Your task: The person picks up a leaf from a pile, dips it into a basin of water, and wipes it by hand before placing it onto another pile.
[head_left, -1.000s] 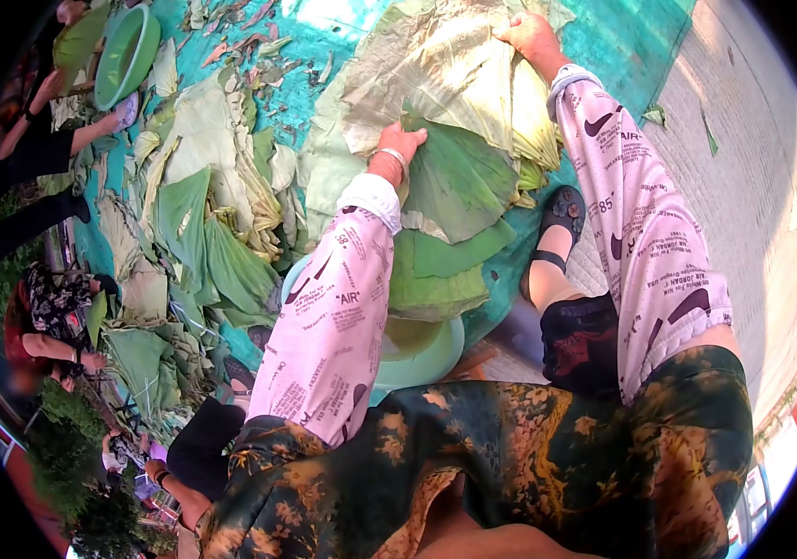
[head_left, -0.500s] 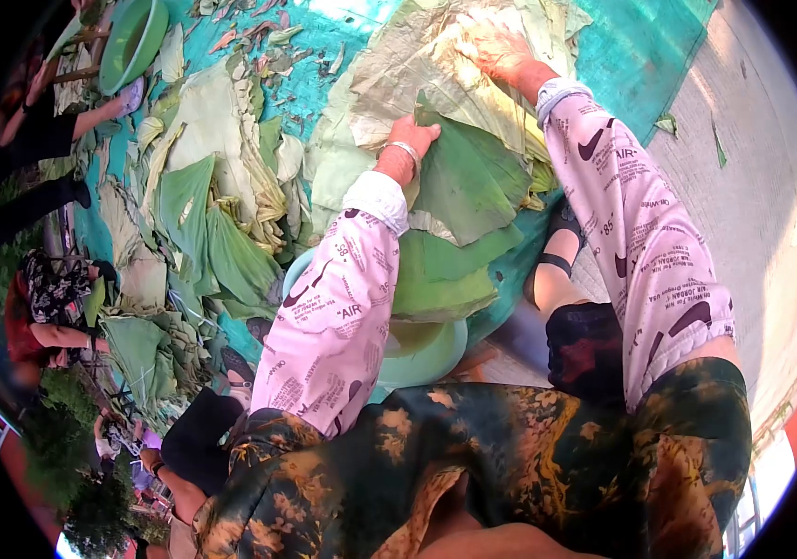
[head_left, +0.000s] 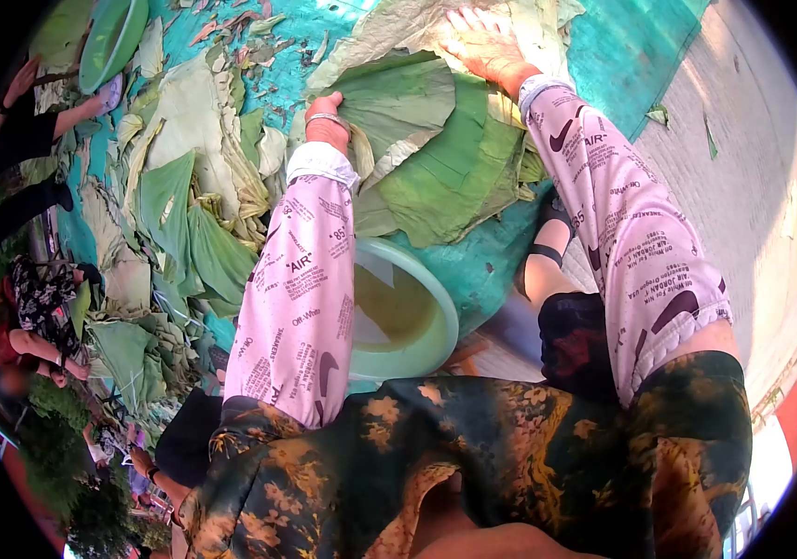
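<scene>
My left hand [head_left: 326,119] is closed on the left edge of a green lotus leaf [head_left: 403,102], which is folded and lifted over the pile. Beneath it spreads another broad green lotus leaf [head_left: 459,177]. My right hand [head_left: 484,45] lies palm down on a pale, yellowish leaf [head_left: 548,37] at the far side of the pile, fingers stretched out and apart. The pale leaf runs partly under the green ones. Just on my side of the pile stands a light green basin [head_left: 450,317] holding murky yellowish water.
Teal sheeting [head_left: 636,47] covers the ground, with bare pavement [head_left: 734,140] to the right. Leaf stacks [head_left: 184,121] and scraps lie to the left. Another green basin [head_left: 133,37] stands at upper left. Several people sit along the left side, one hand [head_left: 21,82] visible near that basin.
My left hand has moved left and away from me, pulling the green leaf across the pile. The leaves no longer overhang the basin. My right hand has shifted slightly left and farther away.
</scene>
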A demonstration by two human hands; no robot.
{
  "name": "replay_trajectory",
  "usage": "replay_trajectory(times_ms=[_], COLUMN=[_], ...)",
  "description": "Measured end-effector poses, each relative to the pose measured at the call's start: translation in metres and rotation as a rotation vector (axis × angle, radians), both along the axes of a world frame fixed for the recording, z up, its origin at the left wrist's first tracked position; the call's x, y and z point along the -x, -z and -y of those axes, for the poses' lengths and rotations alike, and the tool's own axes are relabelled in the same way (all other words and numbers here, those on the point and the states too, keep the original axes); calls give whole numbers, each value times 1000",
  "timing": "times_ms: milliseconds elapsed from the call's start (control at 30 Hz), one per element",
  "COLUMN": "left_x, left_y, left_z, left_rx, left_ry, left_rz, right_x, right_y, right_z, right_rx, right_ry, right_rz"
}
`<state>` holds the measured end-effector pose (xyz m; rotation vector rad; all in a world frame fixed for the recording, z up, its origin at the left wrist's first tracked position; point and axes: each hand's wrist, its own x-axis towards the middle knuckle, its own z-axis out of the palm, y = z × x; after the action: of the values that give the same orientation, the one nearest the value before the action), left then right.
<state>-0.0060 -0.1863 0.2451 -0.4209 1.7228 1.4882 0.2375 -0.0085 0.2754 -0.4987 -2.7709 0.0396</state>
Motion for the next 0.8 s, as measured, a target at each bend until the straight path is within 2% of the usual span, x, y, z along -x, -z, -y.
replay_trajectory(times_ms=[67,200,267,333,367,400,500,533,567,633,667,700,767,800], left_x=[-2,12,14,28,24,16,-2,-9,-14,-15,-24,-29,-27,-26], left_y=[-7,-22,-37,-42,-59,-76,-98,-98,-96,-64,-62,-57,-33,-22], left_z=[5,31,42,49,48,50,37,31,26,16,13,11,9,7], left_rx=[8,51,37,0,-82,-165,-307,-325,-345,-208,-130,-23,-10,8], left_ry=[-26,-45,-93,-117,-104,-88,57,124,191,326,349,418,424,427], left_rz=[-24,-139,-147,-163,-109,-55,44,55,67,-79,-96,-152,-192,-211], right_x=[0,1,-2,9,14,15,15,14,17,20,25,32,45,50], right_y=[-12,8,-2,-13,-17,-10,-24,-17,-22,-37,-46,-50,-51,-51], right_z=[6,2,2,6,6,2,-3,-7,-8,-6,4,8,15,20], right_rx=[-45,58,87,198,252,282,400,371,317,207,121,171,274,339], right_ry=[77,59,72,278,381,386,399,391,409,444,426,277,-18,-147], right_rz=[45,-12,17,187,275,267,269,155,95,-23,-218,-202,-168,11])
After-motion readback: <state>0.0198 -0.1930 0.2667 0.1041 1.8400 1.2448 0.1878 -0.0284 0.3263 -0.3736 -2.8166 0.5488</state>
